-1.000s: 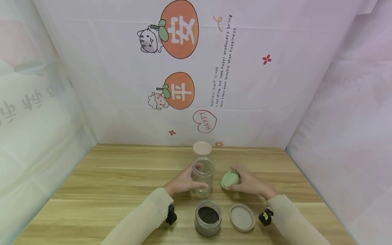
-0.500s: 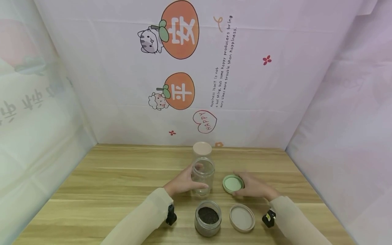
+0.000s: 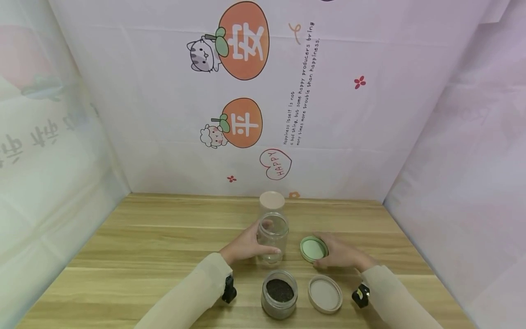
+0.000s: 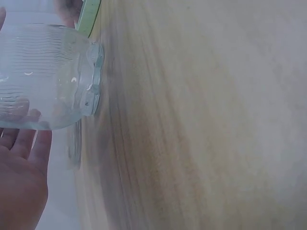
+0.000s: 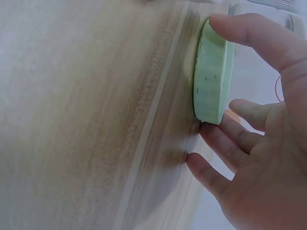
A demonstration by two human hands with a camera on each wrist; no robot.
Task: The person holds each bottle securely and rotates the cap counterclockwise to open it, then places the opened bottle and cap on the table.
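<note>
My left hand (image 3: 248, 245) grips an open clear glass jar (image 3: 274, 235) round its side; it stands upright, mouth up. In the left wrist view the ribbed glass (image 4: 45, 72) shows close to the wooden surface. To the right, a light green lid (image 3: 313, 249) lies on the table with its hollow side up. My right hand (image 3: 337, 251) holds that lid by its edge. The right wrist view shows the thumb on one side of the green rim (image 5: 211, 76) and fingertips at the opposite side.
In front stands an open jar (image 3: 279, 307) with dark grains (image 3: 280, 290) inside. Beside it lies a beige lid (image 3: 325, 294), hollow side up. A jar with a pale pink lid (image 3: 271, 200) stands behind the left hand's jar. White printed cloth (image 3: 328, 160) walls the table's back and sides.
My right hand has lowered the green lid from a tilted pose to flat on the table, shifting slightly right. The left hand and its jar have stayed put.
</note>
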